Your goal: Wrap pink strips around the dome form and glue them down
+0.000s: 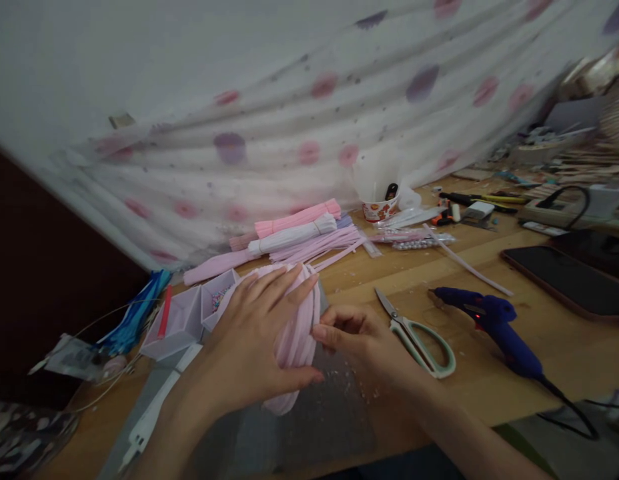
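Observation:
A pale pink, fuzzy piece (297, 327) built of rows of pipe cleaner stands tilted over the grey mat. My left hand (249, 320) lies across its face with the fingers spread over the top and the thumb low on the right, holding it. At its right edge my right hand (354, 333) is closed in a pinch; the fingertips touch the edge, and what lies between them is mostly hidden. Scissors (414, 337) with pale green and white handles lie slightly open just right of that hand. Farther right rests a blue glue gun (499, 327), its red light on.
Bundles of pink, white and lilac pipe cleaners (299, 233) lie behind the hands. Left are lilac trays (177, 317), one holding beads, and blue pipe cleaners (134, 313). A paper cup (379, 210) stands at the back; a dark phone (564, 277) lies right. The glue gun's cord trails over the front edge.

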Motion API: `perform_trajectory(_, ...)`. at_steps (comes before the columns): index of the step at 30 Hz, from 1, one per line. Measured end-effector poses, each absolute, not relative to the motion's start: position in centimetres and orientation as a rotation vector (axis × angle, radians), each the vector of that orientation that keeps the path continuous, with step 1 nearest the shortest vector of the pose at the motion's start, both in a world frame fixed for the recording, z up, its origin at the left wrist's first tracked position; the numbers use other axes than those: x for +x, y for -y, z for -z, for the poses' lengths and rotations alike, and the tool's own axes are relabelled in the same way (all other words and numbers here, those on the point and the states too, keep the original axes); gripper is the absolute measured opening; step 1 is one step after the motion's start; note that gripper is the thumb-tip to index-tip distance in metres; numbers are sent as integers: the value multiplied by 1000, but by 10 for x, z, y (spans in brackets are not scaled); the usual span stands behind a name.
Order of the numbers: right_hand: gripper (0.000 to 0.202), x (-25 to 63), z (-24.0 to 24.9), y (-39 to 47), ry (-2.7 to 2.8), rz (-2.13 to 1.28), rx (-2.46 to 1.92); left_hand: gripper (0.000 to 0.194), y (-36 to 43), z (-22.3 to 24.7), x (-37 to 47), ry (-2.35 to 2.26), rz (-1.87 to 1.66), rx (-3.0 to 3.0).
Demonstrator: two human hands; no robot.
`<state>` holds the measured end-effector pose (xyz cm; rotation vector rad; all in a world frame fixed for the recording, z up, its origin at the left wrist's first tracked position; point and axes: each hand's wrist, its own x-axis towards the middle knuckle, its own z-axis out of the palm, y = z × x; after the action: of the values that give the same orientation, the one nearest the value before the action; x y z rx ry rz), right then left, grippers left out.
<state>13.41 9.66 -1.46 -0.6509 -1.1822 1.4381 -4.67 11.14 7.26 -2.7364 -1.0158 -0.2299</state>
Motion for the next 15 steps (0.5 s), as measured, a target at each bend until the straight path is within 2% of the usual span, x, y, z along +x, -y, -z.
perform_trajectory(9, 21, 150, 19, -93, 1257, -1285, -696, 104, -111, -74, -41, 1011, 222, -2750)
perform_trajectory(15, 11, 152, 18, -92, 1391, -1033, -798, 84, -110, -73, -40, 985, 195, -2745)
